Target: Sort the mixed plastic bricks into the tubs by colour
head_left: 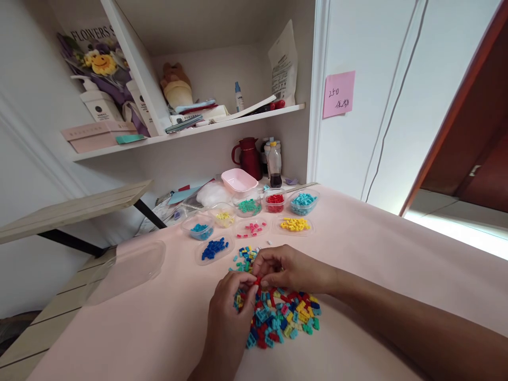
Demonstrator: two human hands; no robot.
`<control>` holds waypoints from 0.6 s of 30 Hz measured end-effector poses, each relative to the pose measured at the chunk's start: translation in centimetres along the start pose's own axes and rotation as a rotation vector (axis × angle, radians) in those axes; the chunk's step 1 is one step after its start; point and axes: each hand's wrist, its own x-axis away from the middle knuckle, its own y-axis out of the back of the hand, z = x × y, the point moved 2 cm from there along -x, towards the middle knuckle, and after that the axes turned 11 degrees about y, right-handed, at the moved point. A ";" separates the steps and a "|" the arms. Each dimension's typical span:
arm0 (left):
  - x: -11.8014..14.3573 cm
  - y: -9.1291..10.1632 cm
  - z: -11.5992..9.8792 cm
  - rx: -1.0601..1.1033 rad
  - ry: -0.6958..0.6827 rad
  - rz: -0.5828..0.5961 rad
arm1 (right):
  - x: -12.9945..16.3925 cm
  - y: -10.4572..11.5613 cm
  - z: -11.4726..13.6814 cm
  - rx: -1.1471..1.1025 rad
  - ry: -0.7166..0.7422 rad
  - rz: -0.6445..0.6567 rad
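- Fingers of the left hand (232,301) and right hand (283,270) pinch one small red brick (258,280) between them, low centre of frame.
- Directly beneath — a mixed pile of bricks (281,317) on the pink bench (377,248).
- Beyond, mid-frame — clear trays of sorted bricks (254,219).

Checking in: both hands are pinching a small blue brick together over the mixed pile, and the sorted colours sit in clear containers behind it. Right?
Not quite. The head view shows the brick pinched between the left hand and right hand is red, not blue. The rest holds: the hands are over the mixed pile, and the sorted colours sit in clear containers behind it.
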 end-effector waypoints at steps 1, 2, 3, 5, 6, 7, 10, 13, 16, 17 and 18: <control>0.0 0.0 0.0 -0.002 0.004 0.000 | 0.0 -0.1 0.0 -0.003 0.001 0.010; 0.0 0.0 -0.1 -0.007 0.008 0.000 | 0.0 -0.2 0.0 0.005 0.003 0.016; 0.1 0.0 -0.1 -0.013 0.012 0.002 | 0.0 -0.2 0.0 0.017 0.005 0.020; 0.1 -0.1 -0.1 -0.020 0.020 0.004 | 0.0 -0.2 -0.1 0.036 0.006 0.019; 0.2 -0.1 -0.1 -0.020 0.024 0.002 | 0.0 -0.2 -0.1 0.040 0.004 0.015; 0.2 -0.1 -0.1 -0.017 0.027 -0.002 | 0.0 -0.2 -0.1 0.043 0.000 0.011; 0.3 -0.1 0.0 -0.020 0.036 -0.029 | 0.0 -0.2 -0.1 0.054 -0.015 -0.020; 0.4 0.0 0.0 -0.048 0.062 -0.079 | -0.1 -0.2 0.0 0.051 -0.033 -0.041; 0.4 0.0 0.1 -0.061 0.087 -0.108 | -0.1 -0.2 0.2 0.037 -0.040 -0.039; 0.4 0.0 0.1 -0.059 0.092 -0.108 | -0.1 -0.2 0.2 0.031 -0.041 -0.037; 0.4 0.0 0.1 -0.054 0.095 -0.109 | 0.0 -0.2 0.2 0.021 -0.041 -0.036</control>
